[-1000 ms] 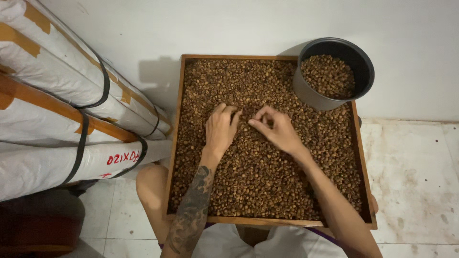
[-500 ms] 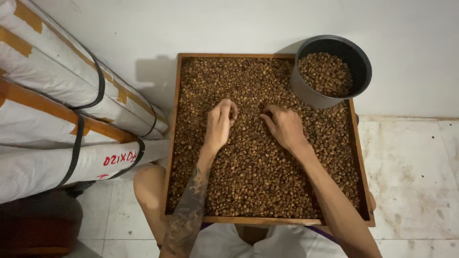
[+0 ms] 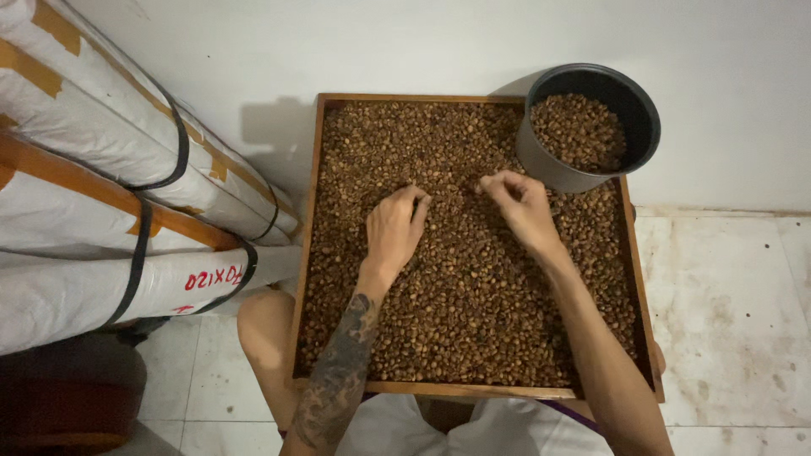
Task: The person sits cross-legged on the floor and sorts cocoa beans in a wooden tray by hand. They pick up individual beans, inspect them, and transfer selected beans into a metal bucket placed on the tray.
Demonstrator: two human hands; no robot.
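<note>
We are resting our left hand (image 3: 395, 228) palm-down on the brown roasted-looking beans (image 3: 473, 287) filling the shallow square wooden tray (image 3: 306, 253) on our lap, its fingers loosely curled and gripping nothing we can make out. Our right hand (image 3: 519, 207) is hovering just beside it, fingertips (image 3: 488, 183) pinched together over the beans; whether a bean is sitting between them, we cannot tell. A round black plastic pot (image 3: 591, 127), partly filled with the same beans, is standing on the tray's far right corner. White wrapped rolls with black straps (image 3: 127, 194) are lying to our left.
</note>
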